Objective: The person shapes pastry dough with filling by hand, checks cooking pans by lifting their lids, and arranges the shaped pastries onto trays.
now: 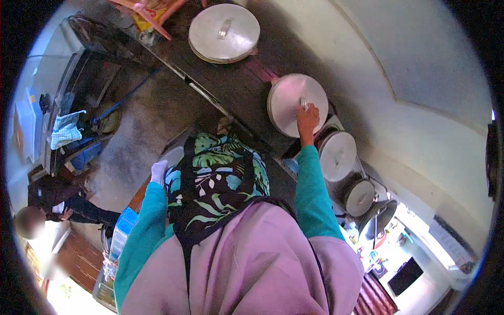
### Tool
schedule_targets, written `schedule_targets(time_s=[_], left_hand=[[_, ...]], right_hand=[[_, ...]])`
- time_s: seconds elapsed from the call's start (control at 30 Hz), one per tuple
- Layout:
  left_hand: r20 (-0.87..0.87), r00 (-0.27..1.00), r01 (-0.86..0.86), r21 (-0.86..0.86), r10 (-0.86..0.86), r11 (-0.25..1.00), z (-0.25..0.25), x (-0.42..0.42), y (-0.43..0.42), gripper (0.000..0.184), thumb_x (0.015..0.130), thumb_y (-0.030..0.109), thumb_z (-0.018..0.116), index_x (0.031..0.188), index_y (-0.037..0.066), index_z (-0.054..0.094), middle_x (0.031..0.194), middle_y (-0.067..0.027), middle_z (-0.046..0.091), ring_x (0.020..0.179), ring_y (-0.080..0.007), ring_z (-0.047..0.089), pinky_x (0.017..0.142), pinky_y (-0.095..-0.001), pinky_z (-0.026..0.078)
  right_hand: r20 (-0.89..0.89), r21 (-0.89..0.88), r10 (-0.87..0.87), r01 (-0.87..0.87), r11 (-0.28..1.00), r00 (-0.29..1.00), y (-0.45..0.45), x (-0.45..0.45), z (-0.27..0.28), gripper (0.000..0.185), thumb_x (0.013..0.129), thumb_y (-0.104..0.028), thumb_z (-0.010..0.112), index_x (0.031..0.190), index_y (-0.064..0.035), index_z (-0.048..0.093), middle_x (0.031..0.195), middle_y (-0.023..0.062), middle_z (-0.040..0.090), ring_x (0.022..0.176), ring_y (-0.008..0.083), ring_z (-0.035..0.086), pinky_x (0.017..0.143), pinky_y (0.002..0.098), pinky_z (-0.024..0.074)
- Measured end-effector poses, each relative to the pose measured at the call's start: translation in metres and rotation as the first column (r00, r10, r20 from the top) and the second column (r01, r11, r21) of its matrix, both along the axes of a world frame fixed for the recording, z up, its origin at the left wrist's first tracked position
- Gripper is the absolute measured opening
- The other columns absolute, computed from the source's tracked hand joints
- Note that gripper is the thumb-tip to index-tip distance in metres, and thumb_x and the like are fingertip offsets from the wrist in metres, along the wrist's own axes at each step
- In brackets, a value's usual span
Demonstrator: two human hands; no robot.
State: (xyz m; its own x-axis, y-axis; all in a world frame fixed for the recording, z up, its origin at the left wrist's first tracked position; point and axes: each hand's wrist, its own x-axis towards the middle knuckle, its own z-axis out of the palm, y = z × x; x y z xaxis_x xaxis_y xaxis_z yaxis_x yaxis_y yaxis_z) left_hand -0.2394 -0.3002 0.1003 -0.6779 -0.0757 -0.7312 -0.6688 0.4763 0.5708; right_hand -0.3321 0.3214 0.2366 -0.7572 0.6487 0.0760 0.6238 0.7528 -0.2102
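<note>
My right hand reaches forward and is closed on the handle of a round metal pot lid. That lid lies on a wide pot, whose body is mostly hidden beneath it. Low on the left side, my left hand is beside my leaf-patterned apron. Its fingers look closed at the edge of a pale grey rounded thing, mostly hidden behind the apron; its kind cannot be made out.
Another lidded pot stands farther along the dark counter. Smaller lidded pots line the wall on the right, with a pan near them. A person is at the left. An orange stool-like frame stands at the top.
</note>
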Motion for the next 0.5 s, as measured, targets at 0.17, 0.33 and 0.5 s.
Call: schedule_targets(time_s=[0.17, 0.33, 0.5], left_hand=[[-0.071, 0.980, 0.174, -0.169, -0.188, 0.970, 0.015, 0.008, 0.013, 0.014, 0.079, 0.017, 0.059, 0.069, 0.008, 0.062, 0.069, -0.0154, 0.064, 0.061, -0.0298, 0.063, 0.054, -0.0421, 0.047], [0.191, 0.890, -0.447, 0.190, 0.414, 0.874, 0.074, 0.011, 0.049, 0.021, 0.084, 0.014, 0.049, 0.064, 0.009, 0.049, 0.059, -0.0002, 0.046, 0.050, -0.0125, 0.047, 0.045, -0.0286, 0.034], [0.330, 0.700, -0.710, 0.218, 0.634, 0.670, 0.061, 0.070, 0.028, 0.015, 0.086, 0.023, 0.063, 0.088, 0.008, 0.064, 0.072, -0.0011, 0.061, 0.052, -0.0124, 0.054, 0.044, -0.0287, 0.042]], right_hand=[[-0.236, -0.065, 0.225, -0.247, 0.967, 0.945, -0.033, -0.065, -0.018, 0.024, 0.080, -0.024, 0.066, 0.095, -0.0056, 0.068, 0.089, 0.0162, 0.065, 0.086, 0.0344, 0.061, 0.076, 0.0450, 0.0478], [-0.304, -0.180, 0.475, -0.539, 0.823, 0.826, -0.128, -0.214, -0.007, 0.025, 0.082, -0.027, 0.064, 0.083, -0.0022, 0.066, 0.083, 0.0178, 0.065, 0.081, 0.0371, 0.062, 0.074, 0.0478, 0.0484], [-0.081, -0.262, 0.274, -0.286, 0.922, 0.958, -0.190, -0.315, 0.013, 0.062, 0.075, -0.054, 0.069, 0.101, 0.0018, 0.058, 0.093, 0.0232, 0.065, 0.087, 0.0401, 0.064, 0.076, 0.0504, 0.0502]])
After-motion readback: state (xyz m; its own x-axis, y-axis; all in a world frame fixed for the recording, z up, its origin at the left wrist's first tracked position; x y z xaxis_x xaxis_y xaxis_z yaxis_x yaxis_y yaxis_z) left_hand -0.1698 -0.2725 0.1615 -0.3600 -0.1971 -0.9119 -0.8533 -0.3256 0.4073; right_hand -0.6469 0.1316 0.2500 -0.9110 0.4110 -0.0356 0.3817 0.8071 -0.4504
